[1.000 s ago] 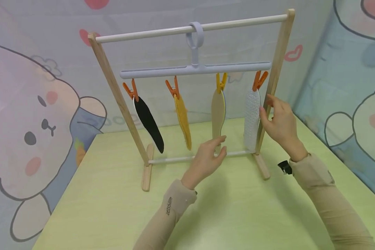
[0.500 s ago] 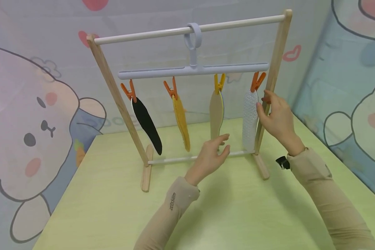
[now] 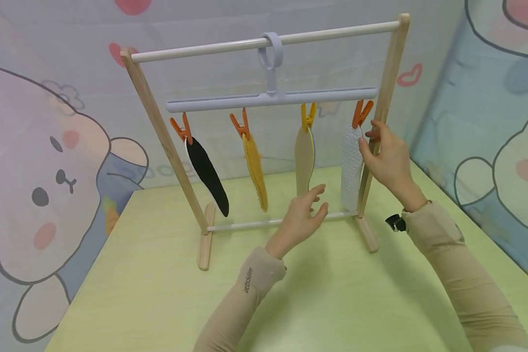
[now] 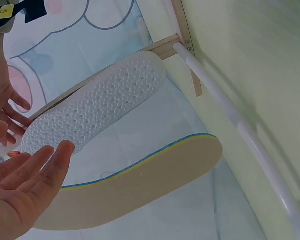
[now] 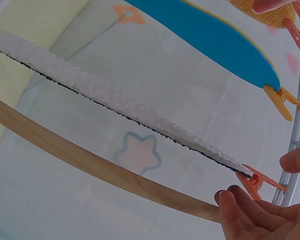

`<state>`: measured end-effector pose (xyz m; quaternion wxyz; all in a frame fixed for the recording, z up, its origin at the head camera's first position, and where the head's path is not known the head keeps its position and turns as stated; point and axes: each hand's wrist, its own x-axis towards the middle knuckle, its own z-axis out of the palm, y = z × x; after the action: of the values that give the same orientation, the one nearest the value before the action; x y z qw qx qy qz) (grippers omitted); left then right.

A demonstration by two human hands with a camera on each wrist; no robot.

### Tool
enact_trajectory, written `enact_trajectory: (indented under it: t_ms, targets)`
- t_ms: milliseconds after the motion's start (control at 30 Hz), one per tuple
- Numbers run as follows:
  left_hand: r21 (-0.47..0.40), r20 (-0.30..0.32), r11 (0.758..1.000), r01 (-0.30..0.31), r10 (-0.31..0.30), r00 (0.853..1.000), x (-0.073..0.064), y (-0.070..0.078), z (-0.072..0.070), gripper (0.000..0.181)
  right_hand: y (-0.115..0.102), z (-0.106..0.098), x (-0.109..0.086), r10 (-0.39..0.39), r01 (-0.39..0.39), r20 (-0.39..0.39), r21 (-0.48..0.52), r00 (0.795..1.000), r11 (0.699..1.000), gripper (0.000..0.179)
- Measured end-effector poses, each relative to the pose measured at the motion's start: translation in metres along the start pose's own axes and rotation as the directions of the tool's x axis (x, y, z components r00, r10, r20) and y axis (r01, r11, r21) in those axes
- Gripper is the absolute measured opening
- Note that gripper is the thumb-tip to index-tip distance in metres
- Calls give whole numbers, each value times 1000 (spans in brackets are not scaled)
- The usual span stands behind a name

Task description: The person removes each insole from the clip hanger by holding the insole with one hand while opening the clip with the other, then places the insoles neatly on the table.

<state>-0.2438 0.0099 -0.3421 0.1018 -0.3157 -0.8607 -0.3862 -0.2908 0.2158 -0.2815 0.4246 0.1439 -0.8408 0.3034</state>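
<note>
My right hand (image 3: 391,161) is raised beside a white bumpy insole (image 3: 351,168), which hangs from an orange clothespin (image 3: 361,115) at the right end of the hanger. In the right wrist view its fingers are close below the orange clothespin (image 5: 252,182), with the thumb apart from them. My left hand (image 3: 298,222) hovers with loosely spread fingers in front of the lower end of a tan insole (image 3: 304,156), held by a yellow clothespin (image 3: 308,117). Nothing shows between the left fingers. The left wrist view shows the tan insole's blue and yellow edge.
A grey-white hanger (image 3: 229,102) hangs from the top rod of a wooden rack (image 3: 149,107). Orange clothespins also hold a black insole (image 3: 208,176) and a fuzzy yellow insole (image 3: 256,171). The rack stands on a pale green table (image 3: 158,293) before a cartoon-printed cloth.
My right hand has moved up a little along the white insole toward its clothespin. My left hand has drifted slightly right. The view has shifted a little.
</note>
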Motion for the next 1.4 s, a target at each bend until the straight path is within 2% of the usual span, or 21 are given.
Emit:
enact_trajectory:
  t_ms: [367, 600, 767, 1067, 1400]
  targets:
    - [-72, -2, 997, 17, -18, 1000, 5, 2, 2, 42, -13, -4, 7, 9, -9, -4, 29, 1000, 1000, 45]
    - [-88, -3, 996, 22, -22, 1000, 5, 2, 2, 42, -13, 1, 12, 31, -32, 12, 45, 999, 998, 46]
    - [-106, 0, 994, 3, -3, 1000, 6, 3, 2, 42, -14, 3, 15, 66, -67, 26, 68, 998, 995, 48]
    - [-97, -18, 995, -16, 14, 1000, 5, 6, 1, 41, -17, 5, 22, 142, -144, 57, 21, 988, 989, 54]
    - [-92, -16, 996, -14, 13, 1000, 5, 8, 0, 41, -15, 14, 27, 228, -240, 118, 103, 966, 965, 60]
